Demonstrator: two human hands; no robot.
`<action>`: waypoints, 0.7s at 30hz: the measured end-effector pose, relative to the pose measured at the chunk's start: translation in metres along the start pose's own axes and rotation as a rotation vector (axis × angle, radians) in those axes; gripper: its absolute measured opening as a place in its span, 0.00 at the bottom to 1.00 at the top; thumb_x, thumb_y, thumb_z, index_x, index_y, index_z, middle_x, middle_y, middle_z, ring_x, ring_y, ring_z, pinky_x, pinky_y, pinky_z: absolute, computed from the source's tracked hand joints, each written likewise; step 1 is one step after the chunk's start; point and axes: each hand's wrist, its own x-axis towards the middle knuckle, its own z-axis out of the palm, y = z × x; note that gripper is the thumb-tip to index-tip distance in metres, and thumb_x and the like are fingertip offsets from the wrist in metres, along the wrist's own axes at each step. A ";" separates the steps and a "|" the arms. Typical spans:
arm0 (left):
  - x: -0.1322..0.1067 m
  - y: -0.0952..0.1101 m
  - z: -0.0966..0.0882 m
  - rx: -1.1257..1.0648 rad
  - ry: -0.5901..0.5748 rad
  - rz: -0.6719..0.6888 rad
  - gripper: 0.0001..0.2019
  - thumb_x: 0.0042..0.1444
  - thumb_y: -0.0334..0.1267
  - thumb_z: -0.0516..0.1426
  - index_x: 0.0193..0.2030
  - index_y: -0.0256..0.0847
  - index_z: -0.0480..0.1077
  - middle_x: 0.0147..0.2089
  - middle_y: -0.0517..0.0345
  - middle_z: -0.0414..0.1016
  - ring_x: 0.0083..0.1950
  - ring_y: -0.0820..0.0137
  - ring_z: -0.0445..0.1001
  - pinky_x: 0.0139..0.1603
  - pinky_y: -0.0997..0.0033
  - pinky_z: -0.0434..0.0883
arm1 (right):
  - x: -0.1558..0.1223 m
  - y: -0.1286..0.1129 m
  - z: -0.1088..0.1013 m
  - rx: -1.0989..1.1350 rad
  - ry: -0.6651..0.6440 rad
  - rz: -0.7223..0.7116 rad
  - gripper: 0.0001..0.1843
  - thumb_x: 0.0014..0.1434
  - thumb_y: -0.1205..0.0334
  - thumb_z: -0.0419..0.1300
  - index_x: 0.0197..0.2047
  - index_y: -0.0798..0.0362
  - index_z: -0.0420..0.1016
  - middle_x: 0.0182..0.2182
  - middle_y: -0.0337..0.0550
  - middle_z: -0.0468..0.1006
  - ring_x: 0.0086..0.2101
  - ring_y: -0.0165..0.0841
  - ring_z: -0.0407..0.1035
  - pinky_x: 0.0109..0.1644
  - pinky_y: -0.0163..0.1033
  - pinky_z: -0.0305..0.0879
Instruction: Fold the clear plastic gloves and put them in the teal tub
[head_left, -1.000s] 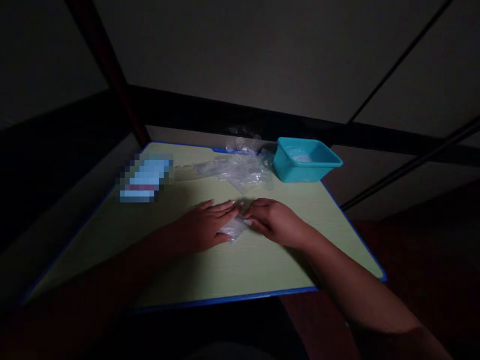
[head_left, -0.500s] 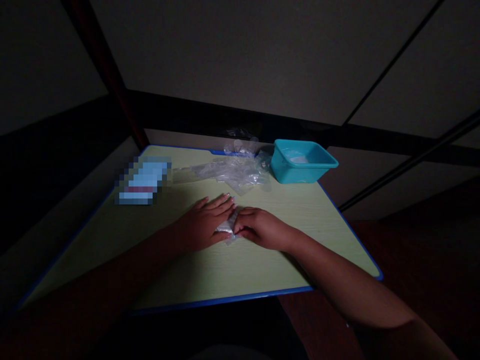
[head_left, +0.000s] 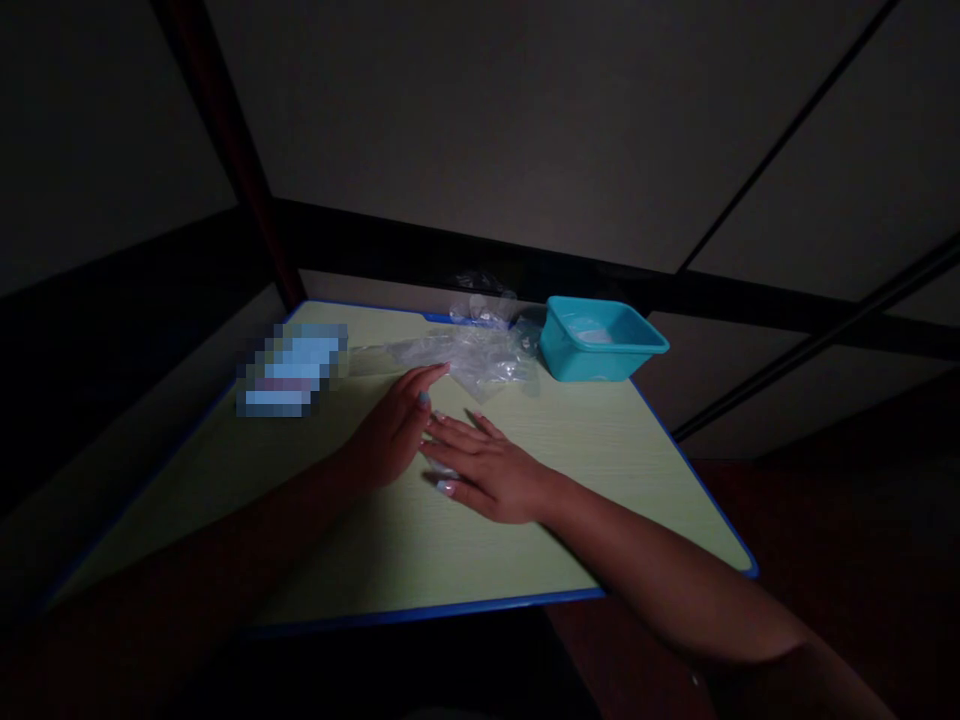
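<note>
My right hand (head_left: 499, 472) lies flat with its fingers stretched out, pressing on a small clear plastic piece, perhaps a bag (head_left: 442, 466). Most of that plastic is hidden under the palm and fingers. Just to the left, my left hand (head_left: 391, 428) is turned on its side above the table, fingers extended and thumb up, holding nothing that I can see. Beyond both hands, a loose pile of clear plastic bags (head_left: 487, 360) is spread across the back of the table.
A turquoise plastic basket (head_left: 600, 362) with something clear and whitish inside stands at the back right. At the left lies a blurred-out pale blue object (head_left: 296, 370). The pale green table (head_left: 480, 560) has a blue edge, and a panelled wall rises behind it.
My left hand has lifted off the small plastic and turned on its side. My right hand has gone from a pinch at its edge to lying flat over it, slightly further left.
</note>
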 end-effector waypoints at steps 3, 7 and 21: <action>0.000 0.003 -0.001 -0.005 -0.004 0.065 0.32 0.68 0.54 0.33 0.65 0.34 0.58 0.64 0.40 0.61 0.66 0.61 0.59 0.68 0.54 0.55 | 0.002 -0.003 0.006 -0.049 -0.092 0.028 0.32 0.69 0.48 0.42 0.71 0.53 0.45 0.70 0.46 0.41 0.69 0.38 0.30 0.68 0.57 0.31; -0.003 0.005 0.001 -0.009 -0.027 0.111 0.30 0.68 0.52 0.35 0.67 0.35 0.55 0.66 0.40 0.59 0.67 0.59 0.57 0.68 0.55 0.54 | 0.001 -0.005 0.009 -0.088 -0.144 0.072 0.37 0.67 0.42 0.43 0.72 0.53 0.42 0.70 0.48 0.39 0.69 0.41 0.29 0.69 0.56 0.31; -0.002 0.009 -0.002 0.027 -0.047 0.056 0.31 0.68 0.53 0.34 0.67 0.35 0.55 0.66 0.41 0.59 0.68 0.58 0.56 0.69 0.54 0.52 | 0.002 -0.005 0.008 -0.081 -0.167 0.078 0.38 0.66 0.40 0.44 0.71 0.53 0.44 0.70 0.47 0.40 0.68 0.43 0.29 0.69 0.58 0.31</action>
